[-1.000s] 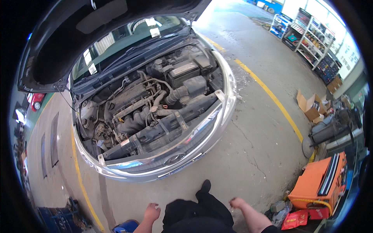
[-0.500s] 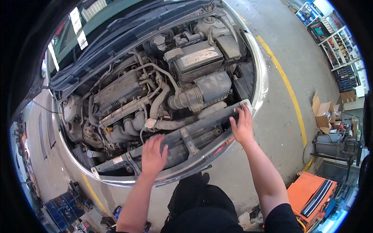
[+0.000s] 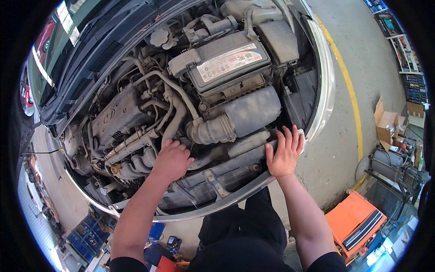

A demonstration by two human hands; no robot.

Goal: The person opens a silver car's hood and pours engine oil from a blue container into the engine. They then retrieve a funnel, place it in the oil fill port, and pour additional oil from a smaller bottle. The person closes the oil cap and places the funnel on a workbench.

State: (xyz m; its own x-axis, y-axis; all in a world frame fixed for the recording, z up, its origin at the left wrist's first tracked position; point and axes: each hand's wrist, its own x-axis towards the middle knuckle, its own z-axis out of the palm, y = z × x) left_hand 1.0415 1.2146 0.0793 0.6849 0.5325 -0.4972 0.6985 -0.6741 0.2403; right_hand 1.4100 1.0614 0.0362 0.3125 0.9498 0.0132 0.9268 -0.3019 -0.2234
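The open engine bay of a car lies in front of me. My left hand [image 3: 172, 159] is closed, its fingers curled down at the lower end of a thick coolant hose [image 3: 176, 119]. It covers the spot where the radiator cap showed a moment ago, so the cap is hidden under it. My right hand [image 3: 284, 153] rests with spread fingers on the right end of the dusty front crossmember [image 3: 244, 158]. Between and behind the hands sit the ribbed air intake duct [image 3: 212, 131] and the rounded air filter housing [image 3: 253, 110].
A black battery [image 3: 231, 68] with a white label stands behind the filter housing, and the engine cover [image 3: 115, 115] is at left. The bumper edge [image 3: 217, 211] runs before my body. On the floor at right are an orange case [image 3: 351, 222], an opened cardboard box [image 3: 385, 122] and a yellow line [image 3: 351, 93].
My left hand has moved forward from above the crossmember onto the radiator cap's place and curled its fingers. My right hand stays on the crossmember's right end. The view has come closer to the engine.
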